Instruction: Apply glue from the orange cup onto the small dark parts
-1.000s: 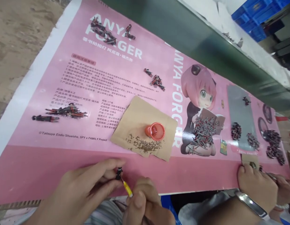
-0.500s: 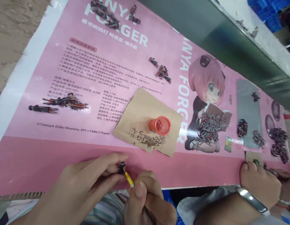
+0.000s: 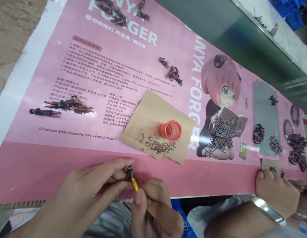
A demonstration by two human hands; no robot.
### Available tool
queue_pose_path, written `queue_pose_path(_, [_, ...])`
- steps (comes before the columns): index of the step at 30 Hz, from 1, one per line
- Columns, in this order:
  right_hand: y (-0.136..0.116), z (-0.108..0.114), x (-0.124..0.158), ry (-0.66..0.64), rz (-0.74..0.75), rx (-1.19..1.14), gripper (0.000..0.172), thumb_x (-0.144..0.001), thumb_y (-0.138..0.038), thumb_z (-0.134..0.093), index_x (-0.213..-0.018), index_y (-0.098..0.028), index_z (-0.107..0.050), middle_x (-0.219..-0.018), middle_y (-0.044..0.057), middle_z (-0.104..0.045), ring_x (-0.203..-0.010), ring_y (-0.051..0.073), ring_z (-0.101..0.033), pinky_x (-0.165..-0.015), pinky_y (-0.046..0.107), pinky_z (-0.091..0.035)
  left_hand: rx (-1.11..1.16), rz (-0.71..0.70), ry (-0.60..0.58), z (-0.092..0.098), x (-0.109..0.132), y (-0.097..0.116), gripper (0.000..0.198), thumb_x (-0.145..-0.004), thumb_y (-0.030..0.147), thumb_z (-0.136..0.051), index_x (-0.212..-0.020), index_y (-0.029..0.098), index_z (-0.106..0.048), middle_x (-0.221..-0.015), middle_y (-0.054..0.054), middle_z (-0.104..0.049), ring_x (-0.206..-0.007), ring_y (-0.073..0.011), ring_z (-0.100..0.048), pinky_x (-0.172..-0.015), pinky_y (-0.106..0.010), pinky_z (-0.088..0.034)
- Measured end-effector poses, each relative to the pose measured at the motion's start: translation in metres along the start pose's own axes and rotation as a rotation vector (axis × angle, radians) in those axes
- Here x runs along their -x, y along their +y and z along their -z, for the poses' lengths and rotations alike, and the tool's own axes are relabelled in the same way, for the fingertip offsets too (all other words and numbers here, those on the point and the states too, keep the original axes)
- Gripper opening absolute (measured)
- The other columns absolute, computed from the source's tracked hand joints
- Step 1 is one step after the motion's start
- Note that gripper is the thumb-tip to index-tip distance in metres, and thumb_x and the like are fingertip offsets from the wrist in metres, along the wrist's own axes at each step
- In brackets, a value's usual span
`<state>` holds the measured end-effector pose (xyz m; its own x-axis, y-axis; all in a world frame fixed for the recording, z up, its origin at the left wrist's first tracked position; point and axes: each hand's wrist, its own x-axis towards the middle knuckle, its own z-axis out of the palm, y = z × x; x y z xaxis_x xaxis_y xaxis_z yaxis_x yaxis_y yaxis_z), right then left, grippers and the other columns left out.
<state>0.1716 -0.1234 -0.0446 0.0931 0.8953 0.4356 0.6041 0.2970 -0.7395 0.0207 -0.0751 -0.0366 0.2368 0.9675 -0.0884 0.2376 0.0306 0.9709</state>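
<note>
Head view: pinched a tiny black part (image 3: 129, 172) between left hand (image 3: 94, 188) thumb and forefinger at pink mat (image 3: 44, 165) edge; gripped yellow-tipped tool (image 3: 135, 184) in right hand (image 3: 153, 211), fingers curled tight. Probably light, rigid, easily dropped; best held by its sides.

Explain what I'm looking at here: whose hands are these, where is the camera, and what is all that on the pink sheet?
There is no machine; a person works with bare hands, filmed by a camera worn on their head, looking down. The left hand pinches a small black part. The right hand holds a thin yellow-tipped tool against it. Both work over a pink printed sheet. On the sheet lies a brown paper piece carrying an orange cap and a scatter of tiny grains. Piles of small black-and-red parts lie around. At lower right, a co-worker's hand with a wristband rests at the sheet's edge.
</note>
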Motion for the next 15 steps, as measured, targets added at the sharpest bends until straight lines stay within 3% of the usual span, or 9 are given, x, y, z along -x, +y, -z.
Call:
queue_pose_path(3, [-0.007,-0.006,-0.008,0.137,-0.099,-0.047,0.041,-0.114,-0.021,-0.055,-0.077,-0.024,-0.039,-0.06,-0.01,-0.049,-0.051,0.003,-0.045,-0.047,0.014,-0.043,-0.082,-0.037,0.022,0.001,-0.002,0.003,0.011,-0.1,0.033,-0.071,-0.104,0.037,-0.08,-0.072,0.023,-0.084,-0.051,0.0013,-0.077,-0.063,0.008,-0.046])
queue_pose_path(7, [-0.011,-0.014,-0.005,0.211,-0.112,-0.117,0.035,-0.115,-0.023,-0.057,-0.084,-0.025,-0.039,-0.064,-0.012,-0.048,-0.051,0.003,-0.043,-0.049,0.012,-0.043,-0.173,-0.109,0.019,0.003,-0.001,0.004,0.011,-0.107,0.044,-0.067,-0.105,0.038,-0.077,-0.071,0.024,-0.084,-0.051,0.0026,-0.077,-0.063,0.009,-0.044])
queue_pose_path(9, [-0.009,-0.014,-0.007,0.343,-0.11,-0.16,0.03,-0.114,-0.025,-0.062,-0.09,-0.025,-0.044,-0.067,-0.012,-0.049,-0.052,0.003,-0.043,-0.05,0.012,-0.044,-0.178,-0.1,-0.003,0.001,0.002,0.0,0.021,-0.111,0.056,-0.061,-0.109,0.04,-0.074,-0.072,0.022,-0.083,-0.052,0.0015,-0.077,-0.062,0.008,-0.047])
queue_pose_path(11, [-0.002,-0.007,-0.014,0.432,-0.099,-0.16,0.019,-0.111,-0.027,-0.068,-0.1,-0.023,-0.053,-0.074,-0.01,-0.055,-0.06,0.004,-0.052,-0.058,0.015,-0.05,-0.169,-0.076,-0.031,-0.001,0.007,-0.007,0.03,-0.112,0.068,-0.053,-0.117,0.046,-0.072,-0.074,0.02,-0.082,-0.053,-0.0005,-0.076,-0.064,0.005,-0.051])
queue_pose_path(15, [0.027,0.017,-0.046,0.315,-0.014,-0.013,0.006,-0.111,-0.024,-0.067,-0.106,-0.023,-0.066,-0.092,-0.003,-0.069,-0.085,0.009,-0.07,-0.078,0.022,-0.059,-0.149,-0.005,0.042,-0.01,0.015,-0.015,0.036,-0.106,0.078,-0.055,-0.115,0.05,-0.075,-0.076,0.02,-0.081,-0.056,-0.0008,-0.076,-0.067,0.004,-0.053])
